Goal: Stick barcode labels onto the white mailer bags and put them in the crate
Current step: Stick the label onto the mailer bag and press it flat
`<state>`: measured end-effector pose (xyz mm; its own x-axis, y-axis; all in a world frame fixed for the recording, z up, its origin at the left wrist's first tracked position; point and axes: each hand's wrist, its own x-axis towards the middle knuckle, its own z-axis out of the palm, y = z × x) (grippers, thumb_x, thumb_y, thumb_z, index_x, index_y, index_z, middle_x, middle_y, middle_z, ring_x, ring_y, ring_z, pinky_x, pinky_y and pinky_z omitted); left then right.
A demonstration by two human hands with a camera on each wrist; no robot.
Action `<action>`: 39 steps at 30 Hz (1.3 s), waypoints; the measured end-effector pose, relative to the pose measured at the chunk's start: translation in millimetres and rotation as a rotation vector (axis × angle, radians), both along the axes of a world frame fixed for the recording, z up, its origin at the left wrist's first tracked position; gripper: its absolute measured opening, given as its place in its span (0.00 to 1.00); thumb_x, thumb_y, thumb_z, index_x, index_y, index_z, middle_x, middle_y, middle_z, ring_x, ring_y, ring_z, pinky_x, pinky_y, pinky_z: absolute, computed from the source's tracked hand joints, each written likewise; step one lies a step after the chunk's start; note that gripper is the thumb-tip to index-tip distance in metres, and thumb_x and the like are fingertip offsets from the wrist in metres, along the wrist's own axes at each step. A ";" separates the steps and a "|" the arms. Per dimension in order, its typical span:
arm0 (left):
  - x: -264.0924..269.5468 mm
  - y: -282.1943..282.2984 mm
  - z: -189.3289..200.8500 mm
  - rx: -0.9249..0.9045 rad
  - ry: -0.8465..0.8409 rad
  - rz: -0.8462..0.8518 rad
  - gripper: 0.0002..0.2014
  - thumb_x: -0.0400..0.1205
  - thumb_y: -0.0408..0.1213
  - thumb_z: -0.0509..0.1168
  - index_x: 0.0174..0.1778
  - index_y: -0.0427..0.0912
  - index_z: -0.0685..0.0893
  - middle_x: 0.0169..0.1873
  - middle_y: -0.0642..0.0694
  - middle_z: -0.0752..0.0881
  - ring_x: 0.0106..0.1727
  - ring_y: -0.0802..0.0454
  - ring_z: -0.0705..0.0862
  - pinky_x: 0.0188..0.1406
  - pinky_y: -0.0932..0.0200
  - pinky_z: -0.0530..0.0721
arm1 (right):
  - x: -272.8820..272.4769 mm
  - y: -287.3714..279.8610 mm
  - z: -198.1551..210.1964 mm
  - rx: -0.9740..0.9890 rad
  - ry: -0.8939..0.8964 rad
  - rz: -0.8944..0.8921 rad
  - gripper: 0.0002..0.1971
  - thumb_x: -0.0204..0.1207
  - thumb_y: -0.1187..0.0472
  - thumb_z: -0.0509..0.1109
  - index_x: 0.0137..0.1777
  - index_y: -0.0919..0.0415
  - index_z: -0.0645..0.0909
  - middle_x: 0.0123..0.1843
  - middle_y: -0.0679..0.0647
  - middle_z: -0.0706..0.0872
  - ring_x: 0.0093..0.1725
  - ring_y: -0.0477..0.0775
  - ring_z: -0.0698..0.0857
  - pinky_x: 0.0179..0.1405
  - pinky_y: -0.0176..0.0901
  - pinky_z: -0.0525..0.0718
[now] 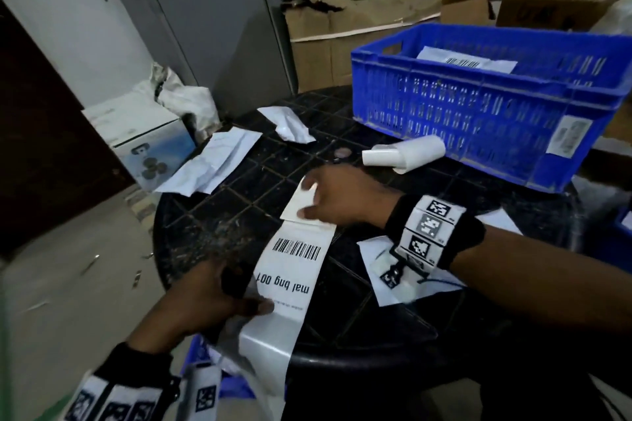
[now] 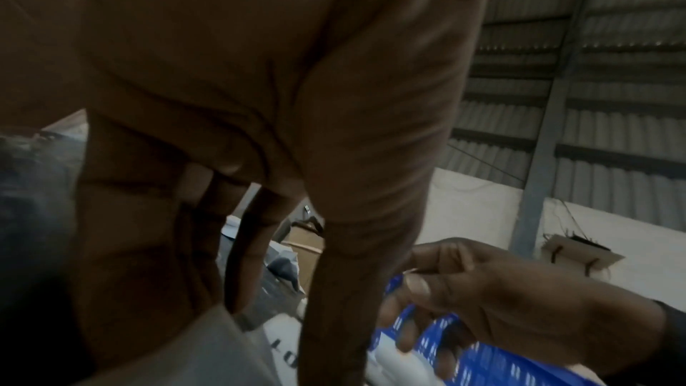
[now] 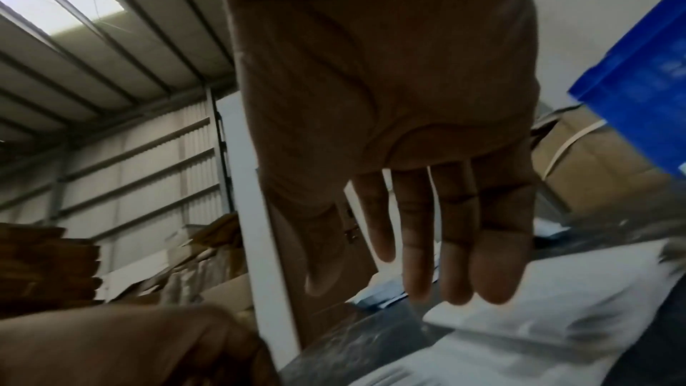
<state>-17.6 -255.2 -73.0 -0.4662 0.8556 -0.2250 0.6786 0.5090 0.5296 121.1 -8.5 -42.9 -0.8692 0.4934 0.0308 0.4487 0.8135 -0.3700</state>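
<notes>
Black table point(image 1: 219, 215): blue crate point(image 1: 478, 106) at far right, 1 labelled mailer bag point(image 1: 468, 60) inside. Label strip point(image 1: 294, 270) lies mid-table, 1 barcode label showing. Left hand point(image 1: 208, 301) pinches its near end; right hand point(image 1: 342, 196) pinches the far end's curled edge.

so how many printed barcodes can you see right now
2. One is on the label strip held between the left hand and right hand; one is on the bag in the blue crate. Others may be hidden.
</notes>
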 end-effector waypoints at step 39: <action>53.8 5.9 7.2 0.839 -0.410 0.175 0.10 0.69 0.33 0.81 0.46 0.41 0.95 0.40 0.44 0.95 0.42 0.42 0.93 0.44 0.50 0.91 | 27.0 -67.0 18.6 -0.392 0.112 0.279 0.14 0.86 0.48 0.71 0.48 0.57 0.93 0.37 0.54 0.91 0.35 0.50 0.88 0.45 0.52 0.91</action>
<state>36.2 -249.2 -65.7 -0.6243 0.7379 0.2562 0.3083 -0.0686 0.9488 148.1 -75.5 -24.4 -0.9719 0.2353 -0.0093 0.1731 0.6869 -0.7059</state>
